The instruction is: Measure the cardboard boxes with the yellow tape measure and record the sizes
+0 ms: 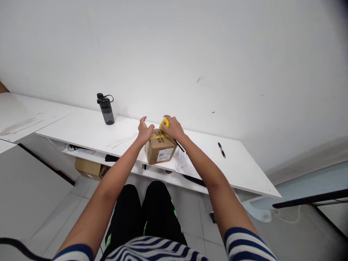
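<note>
Striped sleeves and black trousers framed the head view as a seated person reached both arms to a white desk. At its near edge sat a small cardboard box, label side toward the camera, with a strip of yellow tape across the top. Left hand lay spread on the box's far left top edge, fingers splayed, steadying it. Right hand was curled around a yellow tape roll at the box's far right corner; whether the fingers pinched the strip itself could not be told.

Judged from this pose, the taping would go best with the left palm kept flat, so the box could not slide off the edge, and the roll drawn low and taut along the seam to avoid wrinkles.

Beside the box lay white paper with a dark pen touching it. Well apart stood a dark bottle to the left, and a marker lay to the right. Another carton sat under the desk.
</note>
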A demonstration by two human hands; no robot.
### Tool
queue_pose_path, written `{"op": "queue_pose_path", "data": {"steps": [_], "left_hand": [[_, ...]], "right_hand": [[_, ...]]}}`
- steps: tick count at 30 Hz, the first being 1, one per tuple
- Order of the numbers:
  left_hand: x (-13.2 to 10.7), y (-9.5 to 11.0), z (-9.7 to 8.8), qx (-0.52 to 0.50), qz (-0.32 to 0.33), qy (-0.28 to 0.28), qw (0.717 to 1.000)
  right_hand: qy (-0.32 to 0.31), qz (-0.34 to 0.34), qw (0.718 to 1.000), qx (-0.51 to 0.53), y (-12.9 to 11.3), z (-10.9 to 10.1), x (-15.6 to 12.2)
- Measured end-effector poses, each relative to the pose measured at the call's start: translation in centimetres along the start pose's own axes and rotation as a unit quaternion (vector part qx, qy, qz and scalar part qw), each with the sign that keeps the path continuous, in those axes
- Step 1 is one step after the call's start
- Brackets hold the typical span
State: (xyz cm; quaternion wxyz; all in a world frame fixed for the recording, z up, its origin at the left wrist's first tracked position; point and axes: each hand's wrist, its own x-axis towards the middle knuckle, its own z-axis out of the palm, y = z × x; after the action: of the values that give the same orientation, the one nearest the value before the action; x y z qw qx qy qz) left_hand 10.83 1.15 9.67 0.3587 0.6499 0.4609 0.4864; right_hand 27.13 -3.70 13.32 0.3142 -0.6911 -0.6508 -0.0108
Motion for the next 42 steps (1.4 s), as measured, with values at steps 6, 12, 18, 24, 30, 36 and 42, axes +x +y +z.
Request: {"op": "queue_pose_path", "data": {"steps": [6,12,18,24,30,36,42], "left_hand": [[2.2,-1.9,0.9,-0.024,-0.029,-0.124,0.992],[2.4,-2.5,0.9,0.032,0.056,-0.151,0.986],[2.5,-2.3,1.0,0.082,0.027,-0.132,0.988],[1.7,-0.8,0.6,0.185,0.019,-0.118,0.975],[1.2,1.8,1.7,0.416,0.129,-0.151,0.887],[0.7,4.1,3.4,0.569,0.168,-0.214,0.776],[0.3,5.3,4.0,0.676,0.191,-0.237,0.671]], "right_hand": [[-0.014,-0.059,0.998,-0.035,-1.7,1.4,0.1],[-0.083,-0.078,0.992,-0.052,-2.1,1.0,0.2],[-0.088,-0.077,0.99,-0.076,-2.4,-1.3,-3.0],[-0.092,-0.047,0.99,-0.1,-2.3,-4.0,-9.7],[-0.118,-0.013,0.982,-0.147,-3.3,-5.4,-12.9],[-0.1,0.032,0.985,-0.137,-5.0,-5.8,-14.6],[-0.075,0.061,0.989,-0.116,-5.0,-5.2,-14.5]]}}
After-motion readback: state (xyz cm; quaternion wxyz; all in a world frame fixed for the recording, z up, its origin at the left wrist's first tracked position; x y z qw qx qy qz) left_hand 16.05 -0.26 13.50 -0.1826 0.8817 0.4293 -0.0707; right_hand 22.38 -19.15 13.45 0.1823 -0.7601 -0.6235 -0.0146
